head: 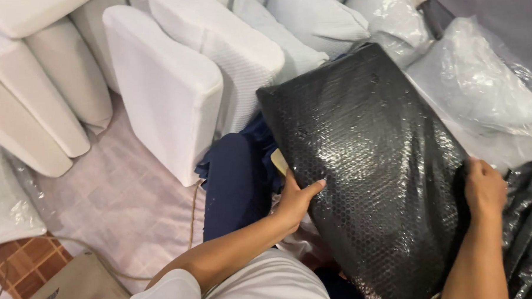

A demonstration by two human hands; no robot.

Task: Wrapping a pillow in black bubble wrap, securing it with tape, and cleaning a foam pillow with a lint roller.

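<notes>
Left hand (pixel 296 198) clamped on lower-left edge of black bubble-wrapped cushion (pixel 367 175), thumb on top, fingers hidden beneath. Right hand (pixel 484 186) gripping lower-right edge, fingers curled over rim. Cushion between both hands, propped on lap, long axis running from near body up-left toward far pile. Both hands equally near, one per side. Navy cloth (pixel 234 180) just left of cushion. White foam pillows (pixel 163 88) further left, plastic-bagged pillows (pixel 482 83) crowding right. Open pale floor mat (pixel 120 202) to left.
</notes>
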